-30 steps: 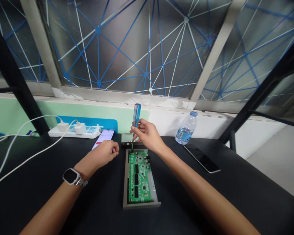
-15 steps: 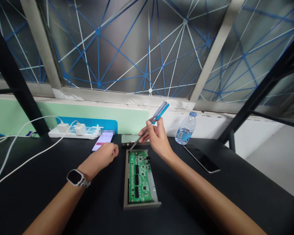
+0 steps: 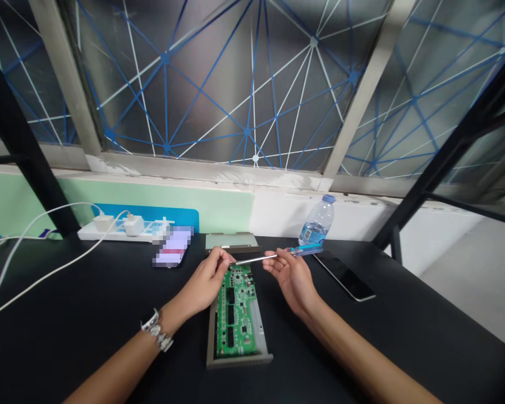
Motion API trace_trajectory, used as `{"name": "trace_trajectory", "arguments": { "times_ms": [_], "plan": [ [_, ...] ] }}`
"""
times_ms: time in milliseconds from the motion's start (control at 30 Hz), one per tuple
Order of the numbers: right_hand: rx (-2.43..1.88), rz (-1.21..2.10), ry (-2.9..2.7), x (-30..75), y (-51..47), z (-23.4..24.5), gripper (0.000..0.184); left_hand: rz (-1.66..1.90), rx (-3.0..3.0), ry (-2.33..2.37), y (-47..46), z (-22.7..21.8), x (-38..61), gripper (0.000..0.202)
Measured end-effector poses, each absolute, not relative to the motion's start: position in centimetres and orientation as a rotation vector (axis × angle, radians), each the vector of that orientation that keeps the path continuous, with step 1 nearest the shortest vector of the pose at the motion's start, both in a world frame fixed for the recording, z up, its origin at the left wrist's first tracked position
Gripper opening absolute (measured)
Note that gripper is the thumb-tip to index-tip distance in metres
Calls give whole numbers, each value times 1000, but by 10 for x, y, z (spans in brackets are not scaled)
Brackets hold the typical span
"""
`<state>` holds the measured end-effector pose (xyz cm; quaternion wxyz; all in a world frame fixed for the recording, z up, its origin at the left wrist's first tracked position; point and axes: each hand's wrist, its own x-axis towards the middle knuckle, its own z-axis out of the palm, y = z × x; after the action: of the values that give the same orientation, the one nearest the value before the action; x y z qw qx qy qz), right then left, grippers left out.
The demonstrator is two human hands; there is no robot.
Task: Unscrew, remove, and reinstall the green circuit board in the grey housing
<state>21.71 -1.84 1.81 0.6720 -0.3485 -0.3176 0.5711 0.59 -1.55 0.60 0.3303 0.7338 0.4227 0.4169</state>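
1. While both hands share it, the blue-handled screwdriver (image 3: 307, 250) sits roughly level in the air, long axis running left to right, tip toward the left hand and handle out to the right.
2. Left hand (image 3: 206, 280) is the one nearer the tip: fingers closed in a pinch on the end of the steel shaft (image 3: 256, 259), with a metal watch band (image 3: 155, 331) on that wrist.
3. Right hand (image 3: 292, 278) is nearer the handle, fingers loosely curled and gripping the shaft just ahead of it.
4. Right below them, a green circuit board (image 3: 235, 314) sits in a grey metal tray (image 3: 239, 360) on the black desk (image 3: 67, 336).
5. Further out: a metal plate (image 3: 231, 241), a water bottle (image 3: 317, 224), a black smartphone (image 3: 345, 275), a blurred phone (image 3: 172, 247), and a white power strip (image 3: 113, 233) with chargers plugged in.
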Motion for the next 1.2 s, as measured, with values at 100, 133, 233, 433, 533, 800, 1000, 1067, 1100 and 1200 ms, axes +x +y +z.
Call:
{"name": "trace_trajectory", "arguments": {
  "times_ms": [100,133,233,433,533,800,1000,1067,1100,1200],
  "plan": [
    [-753,1288,-641,216,-19,18,28,1132,1816,1103,-14,-2,9,18],
    [-744,1285,-627,216,-19,18,28,1135,1793,1102,-13,-4,9,19],
    [-725,1272,-594,215,-20,19,26,1139,1744,1101,-10,-9,10,21],
    [-719,1235,-607,213,-22,17,25,1250,1627,1040,-4,-17,12,26],
    [-713,1229,-624,213,-22,17,26,1245,1609,1036,-3,-19,13,27],
    [-702,1209,-647,212,-23,18,27,1234,1610,1051,-7,-11,14,31],
    [-708,1190,-668,212,-24,19,28,1236,1571,1027,-10,-4,16,30],
    [-704,1189,-676,212,-24,19,28,1229,1577,1022,-10,-4,16,29],
    [-700,1190,-679,212,-24,20,28,1228,1583,1020,-10,-4,16,28],
    [-690,1188,-682,213,-24,20,28,1222,1608,1027,-10,-5,16,29]
  ]
}}
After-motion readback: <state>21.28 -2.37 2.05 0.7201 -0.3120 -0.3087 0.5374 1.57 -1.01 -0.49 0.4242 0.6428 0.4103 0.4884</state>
